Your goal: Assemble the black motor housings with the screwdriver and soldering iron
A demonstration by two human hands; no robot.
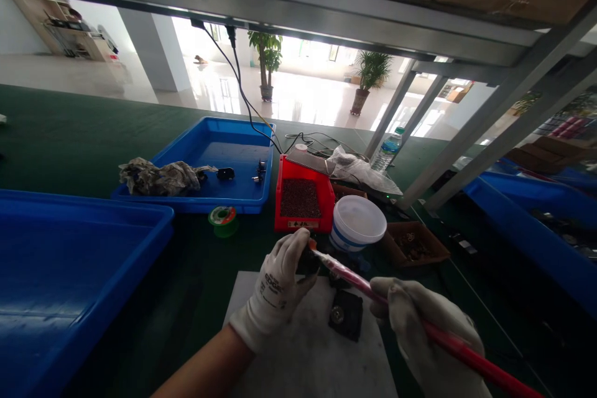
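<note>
One small black part (308, 263) sits in the left hand (277, 289), its grip closed around it, with the gloved fingers curled over the top. That hand comes in from the lower left, the bare forearm (205, 367) slanting up to a bent wrist, and hovers over a white mat (303, 364) on the green worktop (93, 137). The right hand (420, 329) reaches in from the lower right, its grip pressed together on a red-handled soldering iron (448, 342). The iron's shaft slants up and to the left, bringing the tip against the black part just beside the left fingers.

A square black part with a round metal centre (345, 317) lies on the mat between the hands. Farther up the worktop stand a red bin of dark granules (301, 199) and a white plastic tub (359, 224), with a brown tray of small parts (413, 244) beside the tub. A green-labelled spool of solder wire (222, 221) sits just in front of a blue tray (242, 161) holding a crumpled rag (158, 178) and small dark parts. A larger blue tray (69, 261) lies at the left.
</note>
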